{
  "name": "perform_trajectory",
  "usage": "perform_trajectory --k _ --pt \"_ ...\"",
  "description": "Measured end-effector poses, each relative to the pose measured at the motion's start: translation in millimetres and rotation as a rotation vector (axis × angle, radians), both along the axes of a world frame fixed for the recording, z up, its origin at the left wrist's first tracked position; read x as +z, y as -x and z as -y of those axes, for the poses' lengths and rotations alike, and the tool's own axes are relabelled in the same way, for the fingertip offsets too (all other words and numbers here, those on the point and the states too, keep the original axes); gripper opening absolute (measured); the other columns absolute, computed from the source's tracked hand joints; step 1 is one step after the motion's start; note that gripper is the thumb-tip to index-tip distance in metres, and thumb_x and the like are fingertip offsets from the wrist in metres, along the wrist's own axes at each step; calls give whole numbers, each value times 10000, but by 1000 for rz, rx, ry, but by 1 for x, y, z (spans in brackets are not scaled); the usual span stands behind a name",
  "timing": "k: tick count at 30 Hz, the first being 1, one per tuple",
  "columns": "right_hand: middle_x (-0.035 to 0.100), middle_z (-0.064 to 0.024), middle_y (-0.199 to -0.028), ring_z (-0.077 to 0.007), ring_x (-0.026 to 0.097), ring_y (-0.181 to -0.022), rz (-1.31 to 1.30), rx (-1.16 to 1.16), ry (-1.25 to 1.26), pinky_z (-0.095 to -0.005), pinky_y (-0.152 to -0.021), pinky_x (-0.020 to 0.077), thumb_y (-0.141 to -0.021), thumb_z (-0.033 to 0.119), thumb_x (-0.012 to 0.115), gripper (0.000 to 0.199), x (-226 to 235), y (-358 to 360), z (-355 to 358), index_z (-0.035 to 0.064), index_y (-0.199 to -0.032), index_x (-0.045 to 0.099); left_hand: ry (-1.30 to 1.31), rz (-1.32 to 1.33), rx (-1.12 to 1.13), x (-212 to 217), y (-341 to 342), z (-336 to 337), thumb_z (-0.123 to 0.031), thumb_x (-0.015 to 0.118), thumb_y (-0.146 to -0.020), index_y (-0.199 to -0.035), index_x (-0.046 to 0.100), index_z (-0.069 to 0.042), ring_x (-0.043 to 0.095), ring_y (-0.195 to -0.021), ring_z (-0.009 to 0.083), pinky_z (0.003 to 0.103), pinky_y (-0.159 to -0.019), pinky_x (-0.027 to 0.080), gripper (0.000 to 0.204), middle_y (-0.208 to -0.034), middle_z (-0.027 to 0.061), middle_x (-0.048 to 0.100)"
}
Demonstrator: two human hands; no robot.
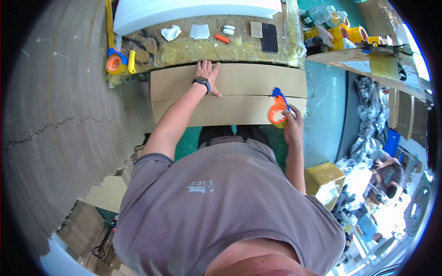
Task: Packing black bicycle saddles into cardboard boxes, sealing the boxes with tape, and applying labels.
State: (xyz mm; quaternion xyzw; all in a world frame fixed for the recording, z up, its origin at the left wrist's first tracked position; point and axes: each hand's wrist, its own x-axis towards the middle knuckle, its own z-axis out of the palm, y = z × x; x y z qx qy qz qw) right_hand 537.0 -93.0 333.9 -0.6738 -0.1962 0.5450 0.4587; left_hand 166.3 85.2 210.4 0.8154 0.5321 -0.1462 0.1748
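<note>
In front of me lies a long cardboard box (248,80), its two top flaps meeting along a seam that runs left to right. My left hand (208,78) presses flat on the far flap, fingers spread, left of the middle; a dark watch is on that wrist. With my right hand (293,120) I grip an orange and blue tape dispenser (277,114). Its blue head is over the seam near the box's right end; whether it touches the cardboard I cannot tell.
Beyond the box, a tape-covered worktable (184,53) bears a phone (270,37), an orange cutter (222,39) and white foam (193,14). Another tape dispenser (116,62) hangs at its left. Stacked cardboard (60,101) fills the left; a shelf (368,64) with tape rolls stands right. Other people sit far right.
</note>
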Motion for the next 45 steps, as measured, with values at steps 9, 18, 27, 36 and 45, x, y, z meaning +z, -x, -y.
perform_trajectory --k 9,18,27,36,45 --pt "811 -129 -971 -171 737 -889 746 1024 -138 -355 -825 578 -1002 350 742 468 9 194 -229 -54 -1234 795 -79 246 169 -2 50 94 -661 1014 -513 -1692 402 -203 302 -1600 504 608 -1345 203 1406 -1682 299 370" --pt "776 -82 -923 -257 748 -814 785 1697 661 -472 -757 618 -871 428 794 362 -128 265 -337 115 -1049 758 -36 263 284 10 45 146 -629 1033 -523 -1738 307 -198 305 -1623 470 619 -1325 231 1480 -1724 277 359" --pt "773 -265 -937 -479 763 -862 975 979 -285 -560 -778 612 -896 482 825 508 -76 195 -129 53 -1166 829 48 132 346 -14 48 118 -624 1037 -516 -1775 214 -239 299 -1638 459 648 -1328 238 1553 -1740 237 356" --pt "685 -289 -1054 -489 740 -919 899 892 292 -543 -815 631 -935 372 795 486 -42 134 210 76 -1316 743 -26 74 228 -17 35 109 -695 995 -569 -1788 159 -255 312 -1623 440 657 -1343 158 1542 -1731 232 364" --pt "734 -324 -1292 -481 736 -1171 679 814 590 -531 -1004 620 -850 425 866 743 -249 84 179 -27 -1398 648 -59 84 160 -21 11 114 -760 957 -592 -1792 148 -230 170 -1681 439 659 -1344 144 1541 -1810 254 190"
